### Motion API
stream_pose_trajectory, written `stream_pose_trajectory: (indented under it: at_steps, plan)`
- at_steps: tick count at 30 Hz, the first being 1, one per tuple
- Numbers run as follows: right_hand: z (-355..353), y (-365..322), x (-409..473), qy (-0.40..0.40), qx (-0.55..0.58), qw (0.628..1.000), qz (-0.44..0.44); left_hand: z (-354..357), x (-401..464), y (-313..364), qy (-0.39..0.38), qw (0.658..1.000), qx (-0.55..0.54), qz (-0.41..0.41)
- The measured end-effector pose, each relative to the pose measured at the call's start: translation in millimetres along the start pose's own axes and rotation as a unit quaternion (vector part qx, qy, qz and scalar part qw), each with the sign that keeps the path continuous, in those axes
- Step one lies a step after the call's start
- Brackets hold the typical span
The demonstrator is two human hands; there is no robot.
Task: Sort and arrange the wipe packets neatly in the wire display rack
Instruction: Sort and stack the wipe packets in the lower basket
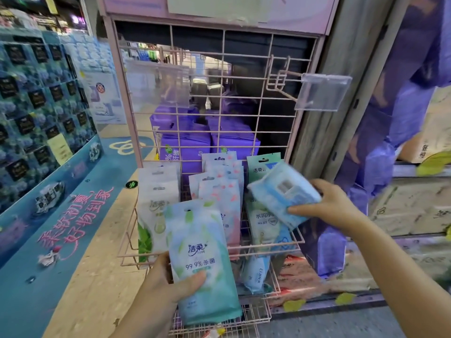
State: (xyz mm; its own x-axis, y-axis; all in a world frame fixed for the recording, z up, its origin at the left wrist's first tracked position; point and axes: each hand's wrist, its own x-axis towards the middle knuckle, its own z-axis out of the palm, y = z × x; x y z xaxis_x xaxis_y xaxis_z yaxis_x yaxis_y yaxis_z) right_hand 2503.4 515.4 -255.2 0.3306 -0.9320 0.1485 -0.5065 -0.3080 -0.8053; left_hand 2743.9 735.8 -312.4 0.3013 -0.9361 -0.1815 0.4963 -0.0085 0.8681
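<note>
Looks like the sorting is maybe halfway done. The pink wire display rack (253,132) is already holding three upright rows in its upper basket: white packets with green leaves (157,203) on the left, pink-patterned packets (219,189) in the middle, mint-green packets (262,215) on the right. Two packs are still waiting for a slot. The left hand (168,286) is gripping a tall teal and pale-blue wipe packet (203,264) near the front, thumb pressing across its face. The right hand (327,203) is holding a blurry light-blue flat wipe pack (283,191) above the right row, fingers wrapped under its edge. A blue pouch (256,272) is lying loose in the lower basket, so that probably needs tidying too.
</note>
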Motion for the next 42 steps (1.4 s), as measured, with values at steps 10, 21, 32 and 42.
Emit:
stream_pose_trajectory:
  at_steps: [10, 21, 32, 42]
  plan:
    - [-38.4, 29.4, -27.5, -0.008, 0.300, 0.953, 0.046, 28.5, 11.5, 4.7, -0.025, 0.999, 0.049, -0.004]
    - [-37.2, 37.3, -46.8, 0.030, 0.395, 0.914, 0.084, 157.2, 104.4, -3.5, -0.009, 0.992, 0.006, -0.122]
    - [-16.4, 45.2, -44.8, 0.022, 0.383, 0.916, 0.116, 151.2, 128.9, -30.6, 0.096, 0.963, 0.228, -0.108]
    - [10.3, 43.6, -32.7, 0.052, 0.299, 0.945, 0.120, 145.8, 131.7, -30.8, 0.063, 0.966, 0.181, -0.173]
